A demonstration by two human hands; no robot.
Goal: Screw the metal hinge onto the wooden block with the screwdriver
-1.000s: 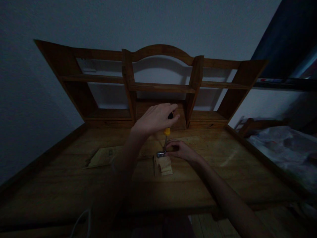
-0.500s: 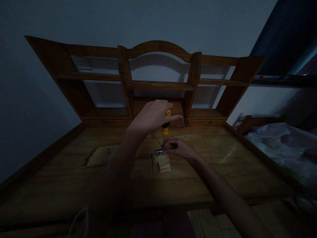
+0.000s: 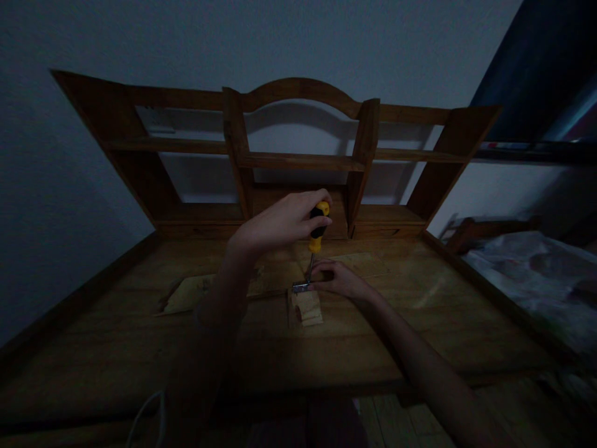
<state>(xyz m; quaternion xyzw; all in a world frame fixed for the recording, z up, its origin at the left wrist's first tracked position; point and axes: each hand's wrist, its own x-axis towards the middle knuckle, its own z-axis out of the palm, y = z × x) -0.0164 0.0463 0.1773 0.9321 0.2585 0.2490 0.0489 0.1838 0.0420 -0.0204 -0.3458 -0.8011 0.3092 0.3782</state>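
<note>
I see a wooden desk [image 3: 368, 348], shelf unit [image 3: 301, 162] behind, left hand [image 3: 286, 216] grasping, right hand [image 3: 344, 280] low, can't tell if pinching, near-upright yellow-black screwdriver [image 3: 316, 243] in left fingers, pale wood block [image 3: 308, 307], small metal piece [image 3: 299, 287] at its far edge by screwdriver's tip.

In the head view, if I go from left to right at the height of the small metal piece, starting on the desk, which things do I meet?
Flat torn piece, left forearm, small metal piece, right hand, crumpled whitish sheeting.
</note>
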